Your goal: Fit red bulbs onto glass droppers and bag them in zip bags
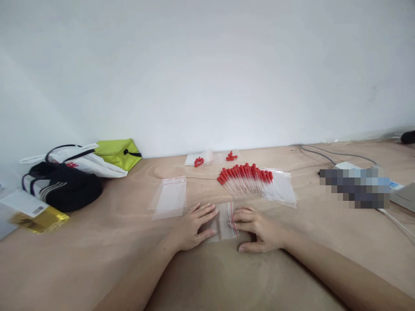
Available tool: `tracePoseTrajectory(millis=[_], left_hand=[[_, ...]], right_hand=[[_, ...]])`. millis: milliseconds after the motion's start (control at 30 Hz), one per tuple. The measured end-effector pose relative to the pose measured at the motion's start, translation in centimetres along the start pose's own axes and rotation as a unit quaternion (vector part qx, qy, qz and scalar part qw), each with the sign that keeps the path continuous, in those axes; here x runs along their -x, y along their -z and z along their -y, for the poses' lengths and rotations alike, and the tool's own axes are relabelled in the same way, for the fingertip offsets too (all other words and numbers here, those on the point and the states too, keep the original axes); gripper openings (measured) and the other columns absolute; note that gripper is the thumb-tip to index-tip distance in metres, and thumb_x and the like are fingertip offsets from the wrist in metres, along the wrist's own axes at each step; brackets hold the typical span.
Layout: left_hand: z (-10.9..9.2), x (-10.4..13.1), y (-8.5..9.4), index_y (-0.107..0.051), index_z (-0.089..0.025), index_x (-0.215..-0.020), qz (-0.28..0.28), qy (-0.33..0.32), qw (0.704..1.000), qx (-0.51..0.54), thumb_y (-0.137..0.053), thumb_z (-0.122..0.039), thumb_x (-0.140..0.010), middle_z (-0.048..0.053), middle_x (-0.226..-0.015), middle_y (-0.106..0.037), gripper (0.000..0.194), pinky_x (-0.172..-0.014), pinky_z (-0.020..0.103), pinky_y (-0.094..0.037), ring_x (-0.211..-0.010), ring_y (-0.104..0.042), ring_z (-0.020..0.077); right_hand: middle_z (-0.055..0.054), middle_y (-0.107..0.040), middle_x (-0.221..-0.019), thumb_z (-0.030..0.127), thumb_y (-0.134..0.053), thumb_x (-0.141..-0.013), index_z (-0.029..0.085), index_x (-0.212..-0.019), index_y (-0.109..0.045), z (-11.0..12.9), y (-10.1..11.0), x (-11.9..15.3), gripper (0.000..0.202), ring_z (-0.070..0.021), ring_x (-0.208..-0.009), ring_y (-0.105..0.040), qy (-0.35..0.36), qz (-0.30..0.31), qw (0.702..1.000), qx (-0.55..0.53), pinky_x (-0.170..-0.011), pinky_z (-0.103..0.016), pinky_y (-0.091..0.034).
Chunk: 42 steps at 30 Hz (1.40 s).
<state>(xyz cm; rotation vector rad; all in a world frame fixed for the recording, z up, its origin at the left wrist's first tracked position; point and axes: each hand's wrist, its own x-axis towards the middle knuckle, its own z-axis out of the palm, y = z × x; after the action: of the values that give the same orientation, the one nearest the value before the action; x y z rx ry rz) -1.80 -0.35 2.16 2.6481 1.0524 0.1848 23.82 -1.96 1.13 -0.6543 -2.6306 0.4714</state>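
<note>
the bag (223,222) lies flat on the table (113,268) between the two hands, its red-lined zip edge toward the right hand (262,229). the left hand (196,226) is palm down, wide and flat, fingers a little apart, their tips over the other end of the bag; with a hand at each end, the thin film is probably kept from sliding or curling. the right hand is loosely bent, its thumb wide of the fingers, fingertips at the zip; whether they press there, i cannot tell.

just beyond, the red-tipped sticks (248,172) lie in a fan, red ends away from the person, which seems to keep each one easy to pick out. their pale ends reach over the right bags (285,188). the left bags (171,198) overlap flat past the left hand, likely within easy reach.

by the wall (207,77) are two small groups of red bits (199,162), with clear film around them. far left sit a lime bag (113,151), a black bag (71,190) and a gold pack (48,218); at right, a grey cable (343,154).
</note>
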Motion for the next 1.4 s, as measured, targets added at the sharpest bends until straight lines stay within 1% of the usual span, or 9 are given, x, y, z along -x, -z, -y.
tracePoseTrajectory(millis=[267, 400, 533, 667, 767, 867, 1033, 1233, 1400], left_hand=[[0.1, 0.0, 0.2, -0.029, -0.028, -0.132, -0.007, -0.002, 1.000, -0.001, -0.040, -0.045, -0.086, 0.002, -0.138, -0.031, 0.050, -0.106, 0.043, -0.018, -0.128, -0.024, 0.0180], [0.3, 0.1, 0.1, -0.034, -0.025, -0.130, -0.007, 0.013, 1.000, 0.009, -0.041, -0.042, -0.086, 0.003, -0.135, -0.036, 0.048, -0.106, 0.042, -0.019, -0.126, -0.029, 0.0175], [0.6, 0.0, -0.3, -0.039, -0.024, -0.127, -0.021, 0.020, 0.999, 0.014, -0.043, -0.044, -0.084, 0.004, -0.132, -0.041, 0.047, -0.106, 0.042, -0.020, -0.125, -0.032, 0.0179], [0.8, -0.2, -0.6, -0.040, -0.023, -0.126, -0.025, 0.022, 0.999, 0.022, -0.044, -0.046, -0.083, 0.004, -0.132, -0.041, 0.049, -0.106, 0.042, -0.020, -0.125, -0.032, 0.0183], [0.8, -0.1, -0.6, -0.041, -0.023, -0.126, -0.029, 0.022, 0.999, 0.027, -0.044, -0.046, -0.083, 0.004, -0.131, -0.042, 0.048, -0.106, 0.042, -0.020, -0.124, -0.033, 0.0185], [0.8, 0.0, -0.6, -0.042, -0.024, -0.125, -0.034, 0.019, 0.999, 0.029, -0.044, -0.046, -0.083, 0.004, -0.131, -0.043, 0.048, -0.105, 0.043, -0.021, -0.124, -0.034, 0.0193], [1.0, 0.0, -0.8, -0.044, -0.024, -0.124, -0.035, 0.015, 0.999, 0.022, -0.046, -0.045, -0.082, 0.004, -0.131, -0.043, 0.047, -0.104, 0.044, -0.023, -0.123, -0.035, 0.0202], [1.1, 0.0, -0.7, -0.044, -0.024, -0.124, -0.034, 0.015, 0.999, 0.017, -0.046, -0.044, -0.083, 0.004, -0.131, -0.043, 0.045, -0.104, 0.044, -0.023, -0.123, -0.035, 0.0202], [0.9, -0.1, -0.6, -0.044, -0.024, -0.123, -0.038, 0.018, 0.999, 0.018, -0.045, -0.045, -0.083, 0.004, -0.131, -0.042, 0.046, -0.105, 0.044, -0.023, -0.123, -0.034, 0.0199]], right_hand=[[-0.010, -0.033, -0.136, 0.051, -0.055, -0.072, 0.032, -0.115, -0.053, -0.2, 0.7, 0.2, 0.046, -0.0247, -0.122, -0.033, -0.015, 0.042, 0.999, -0.004, -0.099, -0.053, -0.013], [-0.009, -0.037, -0.134, 0.049, -0.058, -0.071, 0.031, -0.106, -0.060, -0.8, 1.1, 0.9, 0.039, -0.0258, -0.121, -0.035, -0.040, 0.030, 0.998, -0.024, -0.099, -0.053, -0.014], [-0.007, -0.061, -0.105, 0.044, -0.058, -0.072, 0.024, -0.086, -0.068, -2.1, 1.1, 0.8, 0.026, -0.0200, -0.100, -0.053, -0.071, -0.037, 0.993, -0.087, -0.091, -0.042, -0.033], [-0.003, -0.061, -0.065, 0.034, -0.052, -0.077, 0.017, -0.062, -0.061, -4.4, 1.3, -2.0, 0.024, -0.0132, -0.063, -0.055, -0.218, -0.197, 0.954, -0.065, -0.061, -0.026, -0.042], [-0.002, -0.062, -0.073, 0.023, -0.053, -0.073, 0.017, -0.074, -0.058, -6.1, 1.6, -5.7, 0.008, -0.0126, -0.067, -0.056, -0.344, -0.283, 0.895, -0.002, -0.063, -0.024, -0.041], [-0.008, -0.063, -0.084, 0.017, -0.052, -0.070, 0.014, -0.088, -0.055, -7.3, 1.6, -9.2, 0.018, -0.0159, -0.077, -0.058, -0.448, -0.258, 0.856, 0.012, -0.067, -0.025, -0.041], [-0.017, -0.062, -0.087, 0.016, -0.053, -0.069, 0.008, -0.096, -0.052, -8.2, 0.7, -12.0, 0.028, -0.0233, -0.080, -0.060, -0.506, -0.237, 0.830, 0.010, -0.061, -0.029, -0.042], [-0.018, -0.062, -0.088, 0.012, -0.051, -0.068, 0.007, -0.104, -0.048, -7.8, 1.4, -11.4, 0.036, -0.0228, -0.078, -0.060, -0.504, -0.237, 0.830, 0.001, -0.061, -0.028, -0.043], [-0.007, -0.059, -0.072, 0.011, -0.043, -0.072, 0.007, -0.125, -0.027, -6.7, 2.4, -6.4, 0.056, -0.0194, -0.069, -0.058, -0.429, -0.315, 0.846, -0.034, -0.063, -0.029, -0.044]])
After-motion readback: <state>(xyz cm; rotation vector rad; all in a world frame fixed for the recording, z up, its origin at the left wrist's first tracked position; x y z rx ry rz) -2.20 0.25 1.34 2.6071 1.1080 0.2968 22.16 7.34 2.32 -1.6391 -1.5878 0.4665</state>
